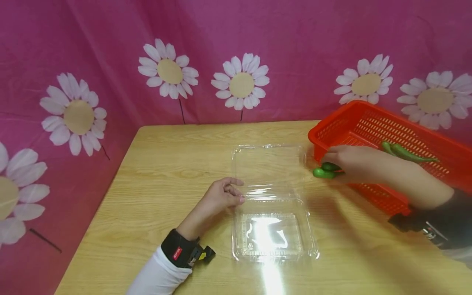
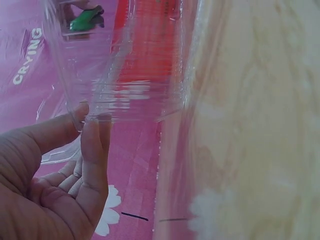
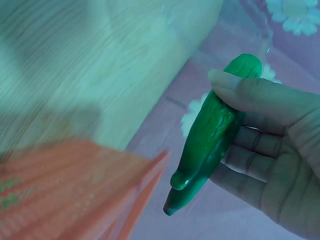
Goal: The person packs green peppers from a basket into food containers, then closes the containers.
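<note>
A clear plastic clamshell container [image 1: 273, 235] lies unfolded on the table, its lid half [image 1: 269, 164] toward the back. My left hand [image 1: 220, 196] pinches its left edge near the hinge between thumb and fingers, as the left wrist view also shows. My right hand [image 1: 352, 164] is over the near left rim of a red basket [image 1: 383, 125]. It holds two green chili peppers [image 3: 212, 125] side by side, thumb across them and fingers behind. More green chili peppers [image 1: 409, 153] lie in the basket, partly hidden by my right forearm.
The wooden table [image 1: 177, 155] backs onto a pink cloth [image 1: 295, 41] printed with white daisies, which also hangs along the left side. The basket's raised rim stands to the right of the container. A bright reflection crosses the container's base.
</note>
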